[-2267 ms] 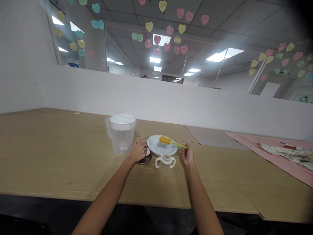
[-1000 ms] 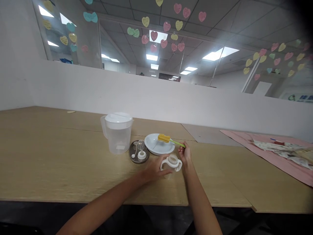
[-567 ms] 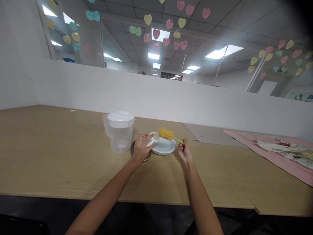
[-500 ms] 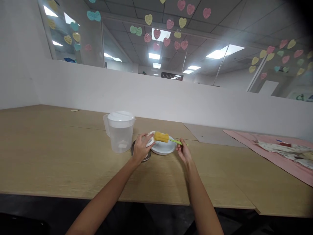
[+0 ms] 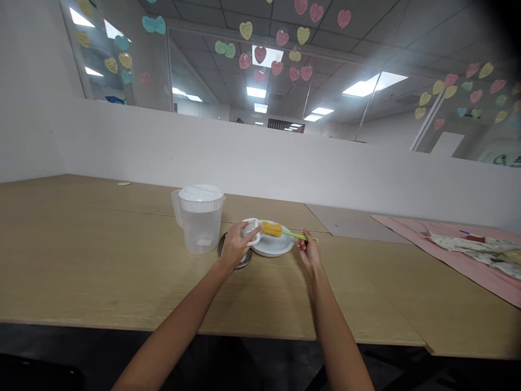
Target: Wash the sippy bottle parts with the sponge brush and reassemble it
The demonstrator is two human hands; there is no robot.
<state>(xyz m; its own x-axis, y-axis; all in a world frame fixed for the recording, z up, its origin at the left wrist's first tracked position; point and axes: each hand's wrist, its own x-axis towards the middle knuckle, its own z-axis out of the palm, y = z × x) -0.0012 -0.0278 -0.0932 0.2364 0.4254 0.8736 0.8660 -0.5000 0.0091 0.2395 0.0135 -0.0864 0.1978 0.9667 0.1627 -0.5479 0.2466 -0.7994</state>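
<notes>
My left hand (image 5: 236, 244) is closed round a clear baby bottle (image 5: 253, 234) with white handles, tilted so its mouth points right. In my right hand (image 5: 309, 248) is the thin green handle of a bottle brush (image 5: 271, 229). The brush's yellow sponge head lies level at the bottle's mouth; whether its tip is inside, I cannot tell. Beneath both is a white bowl (image 5: 273, 252). A dark metal tray (image 5: 246, 263) is mostly hidden under my left hand and the bottle.
A clear lidded pitcher (image 5: 201, 222) with liquid stands left of my left hand. A pink cloth (image 5: 407, 233) with patterned fabric (image 5: 468, 250) on it lies at the right. Behind the wooden table (image 5: 122, 271) rises a white wall (image 5: 244, 163).
My left hand went from the tray to the bottle, lifted it off the table and tilted it over the bowl's left side. My right hand brought the brush head to the bottle's mouth.
</notes>
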